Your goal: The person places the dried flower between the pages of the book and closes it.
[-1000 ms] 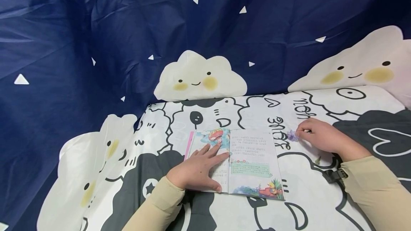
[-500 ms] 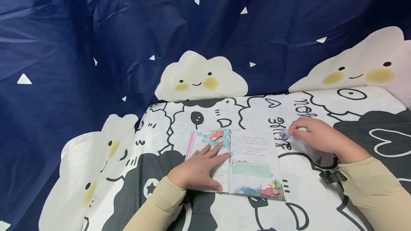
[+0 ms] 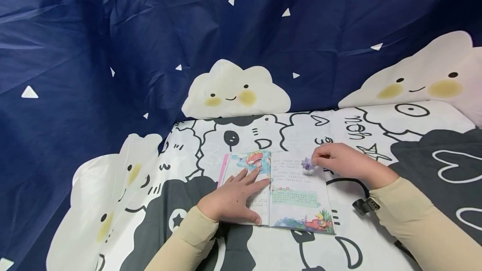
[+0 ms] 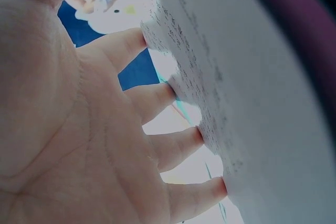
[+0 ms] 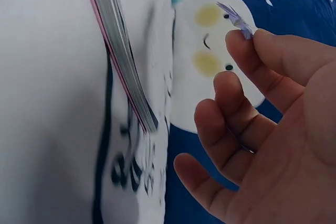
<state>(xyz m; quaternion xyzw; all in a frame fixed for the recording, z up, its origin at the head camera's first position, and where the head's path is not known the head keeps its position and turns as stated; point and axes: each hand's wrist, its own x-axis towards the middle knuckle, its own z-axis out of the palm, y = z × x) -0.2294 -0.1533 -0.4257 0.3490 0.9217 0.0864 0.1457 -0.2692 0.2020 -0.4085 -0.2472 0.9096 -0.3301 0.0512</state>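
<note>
An open illustrated book (image 3: 290, 214) lies on the patterned cloth, with a balloon picture on its left page and a green text box on its right. My left hand (image 3: 233, 198) rests on the left page, fingers spread; in the left wrist view its fingertips (image 4: 215, 186) press on the printed paper. My right hand (image 3: 344, 162) pinches a small purple flower (image 3: 308, 164) over the upper part of the right page. In the right wrist view the flower (image 5: 236, 20) sits between thumb and index finger, and the other fingers are loosely bent.
The black-and-white cartoon cloth (image 3: 241, 135) spreads under the book. A dark blue curtain (image 3: 150, 32) with white triangles rises behind it. Cloud-face shapes (image 3: 233, 91) line the back and left. A black strap (image 3: 365, 206) is on the right wrist.
My right hand has moved left with the purple flower, from beside the book to over its right page. A small green sprig seen near the right wrist is now hidden. My left hand stays put.
</note>
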